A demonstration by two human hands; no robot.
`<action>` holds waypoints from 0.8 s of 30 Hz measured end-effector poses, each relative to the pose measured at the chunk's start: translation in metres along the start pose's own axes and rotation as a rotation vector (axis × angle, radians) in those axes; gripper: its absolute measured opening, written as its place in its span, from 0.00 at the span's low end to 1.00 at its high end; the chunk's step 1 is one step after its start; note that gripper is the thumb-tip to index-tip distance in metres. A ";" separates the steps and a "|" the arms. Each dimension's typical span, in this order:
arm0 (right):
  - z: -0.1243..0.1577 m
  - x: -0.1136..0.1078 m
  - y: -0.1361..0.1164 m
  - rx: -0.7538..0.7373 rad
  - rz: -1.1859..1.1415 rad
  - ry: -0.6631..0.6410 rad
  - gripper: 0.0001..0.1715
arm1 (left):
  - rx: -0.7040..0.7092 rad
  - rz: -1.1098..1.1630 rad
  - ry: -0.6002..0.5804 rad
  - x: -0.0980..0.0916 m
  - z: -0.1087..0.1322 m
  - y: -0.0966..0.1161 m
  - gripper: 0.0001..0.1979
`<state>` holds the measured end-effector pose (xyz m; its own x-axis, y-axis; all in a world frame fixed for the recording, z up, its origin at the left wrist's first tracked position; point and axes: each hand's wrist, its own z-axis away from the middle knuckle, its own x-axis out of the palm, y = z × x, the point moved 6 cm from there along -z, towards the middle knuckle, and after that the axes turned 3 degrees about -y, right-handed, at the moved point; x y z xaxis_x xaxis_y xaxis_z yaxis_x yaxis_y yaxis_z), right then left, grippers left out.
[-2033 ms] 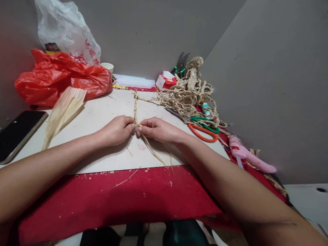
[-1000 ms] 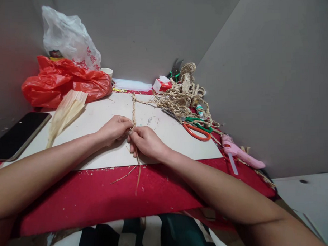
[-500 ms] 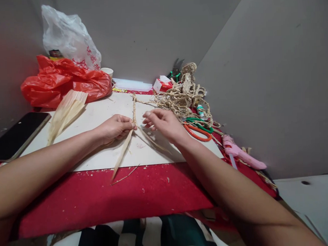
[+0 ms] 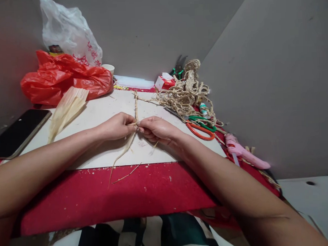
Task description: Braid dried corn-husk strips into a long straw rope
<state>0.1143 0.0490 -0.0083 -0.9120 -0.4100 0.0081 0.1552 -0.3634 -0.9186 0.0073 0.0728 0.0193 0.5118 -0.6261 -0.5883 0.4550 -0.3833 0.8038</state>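
Both hands meet at the middle of the bench [image 4: 129, 199]. The left hand [image 4: 117, 126] and right hand [image 4: 156, 129] are each pinched tight on the near end of a braided straw cord [image 4: 135, 102]. Their fingertips nearly touch, so the gripped spot itself is covered. The cord's far end runs into a tangled rope pile [image 4: 187, 91] by the right edge, and where one stops and the other starts is hard to make out. That pile half buries green-handled shears [image 4: 178, 69], a small bottle [image 4: 203, 108] and the blades of two scissors [image 4: 201, 131].

At the back left corner, a white plastic bag [image 4: 69, 31] shows only a dark label low down, and a red plastic bag [image 4: 65, 78] hides its contents. The inside of a paper cup [image 4: 108, 68] beside it cannot be seen.

The cord is thin, pale tan and tightly plaited, lying straight toward the back edge on a white board [image 4: 99, 111]. A loose husk strip [image 4: 121, 154] trails from the grip to the red front edge.
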 end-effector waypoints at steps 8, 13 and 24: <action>0.005 0.010 0.001 -0.068 -0.082 0.168 0.18 | -0.121 -0.535 0.058 -0.003 0.015 0.025 0.11; 0.006 0.014 0.004 -0.041 -0.225 0.116 0.21 | -0.187 -0.698 0.044 0.020 0.020 0.022 0.12; 0.009 0.009 0.005 -0.064 -0.268 0.065 0.10 | -0.046 -0.428 0.094 0.000 0.020 0.034 0.15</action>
<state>0.1102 0.0362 -0.0089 -0.9399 -0.2513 0.2312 -0.1177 -0.3972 -0.9102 0.0079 0.0459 0.0482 0.3336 -0.3519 -0.8745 0.6714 -0.5625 0.4825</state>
